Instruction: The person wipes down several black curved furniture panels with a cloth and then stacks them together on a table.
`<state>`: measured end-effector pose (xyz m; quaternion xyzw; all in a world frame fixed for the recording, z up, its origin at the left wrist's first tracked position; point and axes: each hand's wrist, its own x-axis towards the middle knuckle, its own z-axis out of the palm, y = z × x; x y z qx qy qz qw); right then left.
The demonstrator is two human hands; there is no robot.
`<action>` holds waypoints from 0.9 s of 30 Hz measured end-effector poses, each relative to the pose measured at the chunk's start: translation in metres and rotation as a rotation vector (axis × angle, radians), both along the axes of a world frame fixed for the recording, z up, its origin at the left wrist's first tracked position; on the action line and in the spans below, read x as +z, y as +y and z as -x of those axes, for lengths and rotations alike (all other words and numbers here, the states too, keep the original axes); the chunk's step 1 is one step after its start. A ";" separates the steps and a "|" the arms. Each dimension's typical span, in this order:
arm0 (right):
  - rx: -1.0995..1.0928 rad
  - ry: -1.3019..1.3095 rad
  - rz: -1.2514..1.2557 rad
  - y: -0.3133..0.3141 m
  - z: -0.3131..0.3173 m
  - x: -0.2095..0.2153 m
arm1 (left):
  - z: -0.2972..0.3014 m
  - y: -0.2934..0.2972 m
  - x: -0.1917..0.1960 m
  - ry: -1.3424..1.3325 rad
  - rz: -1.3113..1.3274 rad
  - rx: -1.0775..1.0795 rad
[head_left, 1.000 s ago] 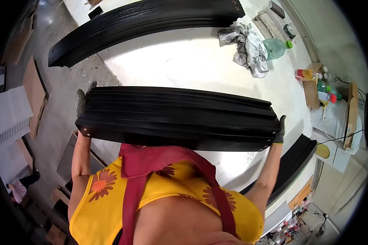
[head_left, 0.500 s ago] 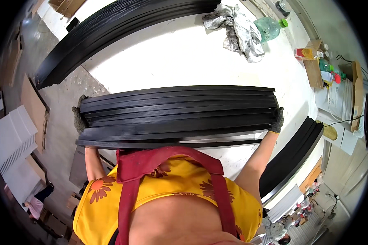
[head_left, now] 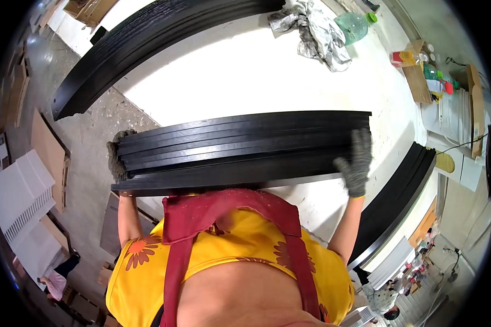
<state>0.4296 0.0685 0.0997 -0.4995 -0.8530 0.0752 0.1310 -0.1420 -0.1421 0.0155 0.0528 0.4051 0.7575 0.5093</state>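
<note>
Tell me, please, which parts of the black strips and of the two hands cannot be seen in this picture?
All in the head view:
- Left hand: its fingers lie behind the end of the bundle of black strips.
- Right hand: the grey glove covers it, so its hold on the bundle is unclear.
- Underside of the bundle: hidden by the strips on top.
- Number of strips: the edges blend together.

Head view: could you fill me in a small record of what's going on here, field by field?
Held: stack of long black strips, level across the body
Left hand: gloved, gripping the stack's left end
Right hand: gloved, fingers spread on the right end
Below: white table
On the table: crumpled cloth, green bottle
</note>
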 end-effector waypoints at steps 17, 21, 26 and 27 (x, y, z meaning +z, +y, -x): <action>0.359 -0.118 -0.037 -0.095 0.095 -0.027 | 0.005 -0.002 -0.013 -0.035 -0.029 -0.014; 0.358 -0.088 -0.059 -0.097 0.097 -0.028 | 0.029 0.000 -0.029 -0.066 -0.043 -0.001; 0.303 -0.168 -0.113 -0.072 0.105 -0.038 | 0.036 0.042 -0.033 -0.097 -0.163 -0.048; 0.308 -0.142 -0.158 -0.066 0.107 -0.039 | 0.035 0.047 -0.033 -0.083 -0.168 -0.062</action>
